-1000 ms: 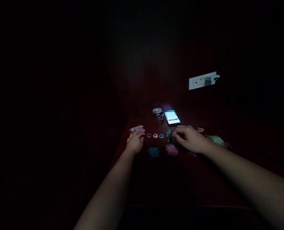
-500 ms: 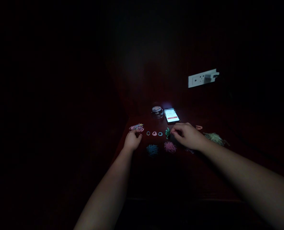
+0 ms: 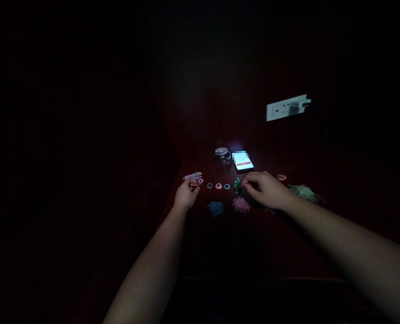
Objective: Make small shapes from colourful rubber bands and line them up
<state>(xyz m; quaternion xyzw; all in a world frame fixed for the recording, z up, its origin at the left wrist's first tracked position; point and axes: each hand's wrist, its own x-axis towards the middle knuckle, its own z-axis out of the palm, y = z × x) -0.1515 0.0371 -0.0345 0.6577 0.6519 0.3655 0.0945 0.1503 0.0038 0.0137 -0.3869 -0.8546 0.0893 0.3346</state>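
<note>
My left hand rests at the left of the dark red table, thumb and fingers apart, fingertips at a pile of pastel elastic bands. Whether those fingers touch a band is too dark to tell. My right hand is closed in a pinch just right of a small cluster of green bands; anything between its fingertips is hidden. Between my hands, a row holds a dark ring-shaped band, a pink band and a blue band.
Nearer me lie a blue pile and a pink pile of bands. A pale green pile and an orange band are at right. Behind stand a lidded clear jar and a lit phone. A wall socket holds a plug.
My left fingers have curled slightly at the pastel pile. My right hand stays pinched beside the green bands. The view has shifted a little.
</note>
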